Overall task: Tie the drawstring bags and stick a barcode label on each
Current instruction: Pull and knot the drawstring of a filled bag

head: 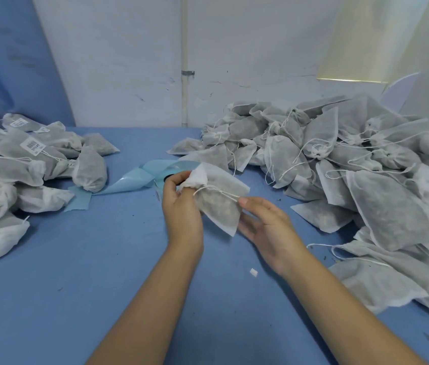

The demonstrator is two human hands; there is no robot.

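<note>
A small grey-white drawstring bag [218,198] hangs above the middle of the blue table. My left hand [180,204] grips its gathered neck near the top. My right hand [263,222] sits under and beside the bag's lower right, thumb pinching the white drawstring [223,194] that runs across the bag. Behind the bag lies a light-blue label roll [166,171], its backing strip trailing left. I see no label on the held bag.
A large heap of bags with loose strings [352,164] fills the right side. A pile of bags with barcode labels [31,164] lies at the left. A small white scrap [253,271] lies on the blue tabletop [102,259]. A white wall stands behind.
</note>
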